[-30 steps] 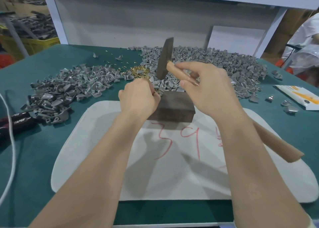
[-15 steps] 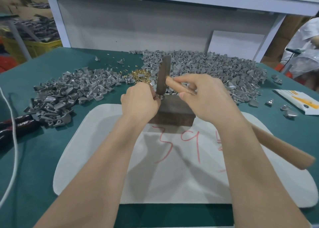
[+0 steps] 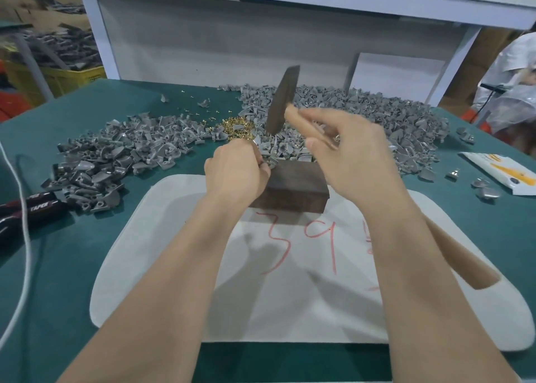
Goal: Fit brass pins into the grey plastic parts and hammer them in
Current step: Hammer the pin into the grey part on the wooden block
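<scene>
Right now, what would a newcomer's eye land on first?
The hammer, gripped by the right hand and poised above a dark block at the centre of the table. The left hand pinches a grey part at the block's left edge. Behind, heaps of grey parts spread across the green table, with a small cluster of brass pins between them.

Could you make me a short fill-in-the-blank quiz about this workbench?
The right hand grips a ____ by its wooden handle.
The left hand holds a small grey part at a dark ____.
The white mat has numbers written in ____.
Missing: hammer; block; red.
</scene>
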### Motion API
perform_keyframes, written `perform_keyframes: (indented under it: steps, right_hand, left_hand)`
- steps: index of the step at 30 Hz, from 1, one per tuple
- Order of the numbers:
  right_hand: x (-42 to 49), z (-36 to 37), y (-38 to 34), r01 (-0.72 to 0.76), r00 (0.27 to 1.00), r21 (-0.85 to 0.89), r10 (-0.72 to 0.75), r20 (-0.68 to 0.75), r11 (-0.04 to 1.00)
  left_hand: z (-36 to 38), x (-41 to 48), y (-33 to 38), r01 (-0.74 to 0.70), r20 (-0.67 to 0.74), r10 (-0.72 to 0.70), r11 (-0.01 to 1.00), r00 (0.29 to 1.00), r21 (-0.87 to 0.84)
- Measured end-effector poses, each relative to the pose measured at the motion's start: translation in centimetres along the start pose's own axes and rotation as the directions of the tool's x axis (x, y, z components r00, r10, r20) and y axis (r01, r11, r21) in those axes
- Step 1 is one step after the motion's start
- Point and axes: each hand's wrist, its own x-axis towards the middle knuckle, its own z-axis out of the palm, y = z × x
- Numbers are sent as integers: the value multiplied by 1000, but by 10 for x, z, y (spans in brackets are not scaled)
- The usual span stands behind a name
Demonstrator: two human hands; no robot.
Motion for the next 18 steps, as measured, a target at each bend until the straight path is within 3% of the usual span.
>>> perform_keyframes:
  steps: [2, 5, 7, 11, 15, 18]
  right_hand:
    - [1, -1, 0, -16, 999, 18, 15, 31, 1000]
    - [-1, 0, 5, -59, 974, -69, 73, 214, 996]
    - [-2, 0, 5, -56, 979, -78, 70, 193, 995]
    - [0, -1, 0, -12, 1000, 6, 12, 8, 1000]
    - [-1, 1, 3, -36, 978, -76, 50, 203, 996]
    - [-1, 3, 5, -38, 981, -70, 50, 189, 997]
  left_hand:
    - [0, 0, 0, -2, 0, 2, 1000, 1000, -1]
    - [-1, 0, 0, -4, 6, 4, 1000, 1000, 2]
    - [-1, 0, 0, -8, 6, 8, 1000, 1000, 6]
    - [0, 1, -1, -14, -9, 14, 1000, 1000, 18]
    - [-2, 1, 0, -8, 9, 8, 1000, 1000, 2]
    - [-2, 0, 0, -13, 13, 13, 1000, 1000, 2]
